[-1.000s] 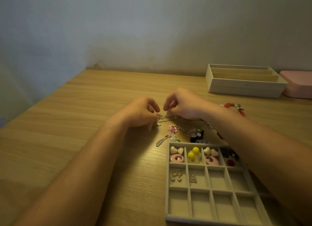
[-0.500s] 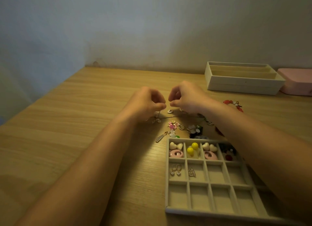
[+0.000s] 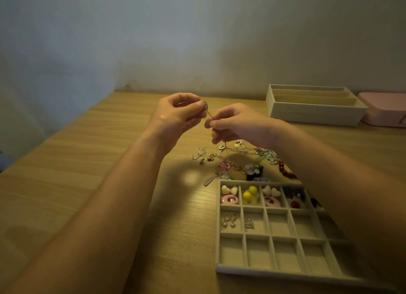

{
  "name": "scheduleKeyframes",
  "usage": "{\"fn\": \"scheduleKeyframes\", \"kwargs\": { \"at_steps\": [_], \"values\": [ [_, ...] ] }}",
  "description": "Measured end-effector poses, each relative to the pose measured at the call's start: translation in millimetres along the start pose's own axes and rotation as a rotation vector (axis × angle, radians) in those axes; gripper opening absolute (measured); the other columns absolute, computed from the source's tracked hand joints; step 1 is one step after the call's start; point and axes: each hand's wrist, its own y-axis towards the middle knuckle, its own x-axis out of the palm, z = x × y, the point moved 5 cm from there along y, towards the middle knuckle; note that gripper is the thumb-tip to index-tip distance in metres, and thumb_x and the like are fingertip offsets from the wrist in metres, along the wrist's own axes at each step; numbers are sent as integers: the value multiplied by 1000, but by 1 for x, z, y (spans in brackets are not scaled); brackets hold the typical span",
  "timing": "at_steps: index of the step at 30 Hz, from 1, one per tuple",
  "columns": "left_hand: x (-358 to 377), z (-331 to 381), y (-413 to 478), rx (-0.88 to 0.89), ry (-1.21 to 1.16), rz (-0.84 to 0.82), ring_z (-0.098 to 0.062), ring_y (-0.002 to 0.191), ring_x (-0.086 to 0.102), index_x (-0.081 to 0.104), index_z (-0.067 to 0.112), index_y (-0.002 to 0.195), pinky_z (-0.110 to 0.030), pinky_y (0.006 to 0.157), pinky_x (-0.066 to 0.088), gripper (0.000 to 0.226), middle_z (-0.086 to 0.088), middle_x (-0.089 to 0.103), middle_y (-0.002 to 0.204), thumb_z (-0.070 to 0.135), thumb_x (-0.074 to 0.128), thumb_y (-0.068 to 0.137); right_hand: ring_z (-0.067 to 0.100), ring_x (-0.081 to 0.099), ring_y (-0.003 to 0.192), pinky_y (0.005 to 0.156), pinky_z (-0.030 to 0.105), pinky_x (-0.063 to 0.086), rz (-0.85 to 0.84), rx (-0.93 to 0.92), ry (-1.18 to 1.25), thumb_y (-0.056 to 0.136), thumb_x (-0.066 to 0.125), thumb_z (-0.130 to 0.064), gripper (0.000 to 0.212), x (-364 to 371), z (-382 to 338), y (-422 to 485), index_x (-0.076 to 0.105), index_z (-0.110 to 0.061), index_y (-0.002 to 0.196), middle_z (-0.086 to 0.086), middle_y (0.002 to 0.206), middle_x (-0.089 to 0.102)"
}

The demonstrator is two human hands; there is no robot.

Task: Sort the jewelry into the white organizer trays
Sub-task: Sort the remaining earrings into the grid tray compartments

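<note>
Both hands are up above the bench (image 3: 105, 166). The left hand (image 3: 175, 118) pinches a small charm (image 3: 205, 105) on a thin chain (image 3: 209, 114). The right hand (image 3: 239, 126) pinches the chain lower down. The chain hangs down to the jewelry pile (image 3: 237, 159), just behind the white tray (image 3: 263, 271). Earrings lie in its far little boxes.

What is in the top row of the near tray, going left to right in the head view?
Left hearts and pink ring → yellow balls → second hearts and pink ring → dark and red beads.
</note>
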Motion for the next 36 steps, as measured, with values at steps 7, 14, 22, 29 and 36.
{"fn": "scheduleKeyframes", "kwargs": {
  "at_steps": [7,14,22,29,36],
  "values": [
    [-9,-9,1,17,218,122,-19,78,72,65,8,107,-31,73,60,18,-9,74,94,9,71,90,14,53,62,60,27,53,200,-11,245,102,58,-18,17,-35,6,-7,72,-10,99,-2,67,55],
    [-2,-42,6,-1,968,-98,-5,61,62,72,26,85,-16,58,48,12,7,68,78,14,74,87,10,42,54,51,26,37,348,5,161,102,58,-19,18,-56,21,-9,73,-11,98,-3,65,54],
    [10,-51,-2,0,1119,-257,-8,64,61,76,27,83,-25,62,47,11,5,68,74,35,83,79,13,56,70,59,23,44,327,89,-324,99,63,-22,17,-50,39,-10,74,-10,94,3,80,65],
    [18,-52,-5,63,1162,-257,-9,67,61,70,35,75,-27,70,53,13,11,66,74,30,79,82,16,61,97,84,33,54,336,51,-633,96,65,-25,17,-43,44,-16,72,-21,111,-4,104,65],
    [12,-49,-9,74,941,-150,-5,69,61,72,28,84,-18,62,50,8,9,68,78,23,72,90,3,58,87,66,18,41,33,-26,-708,95,70,-28,17,-17,42,-23,72,-30,111,-13,99,65]
  ]
}}
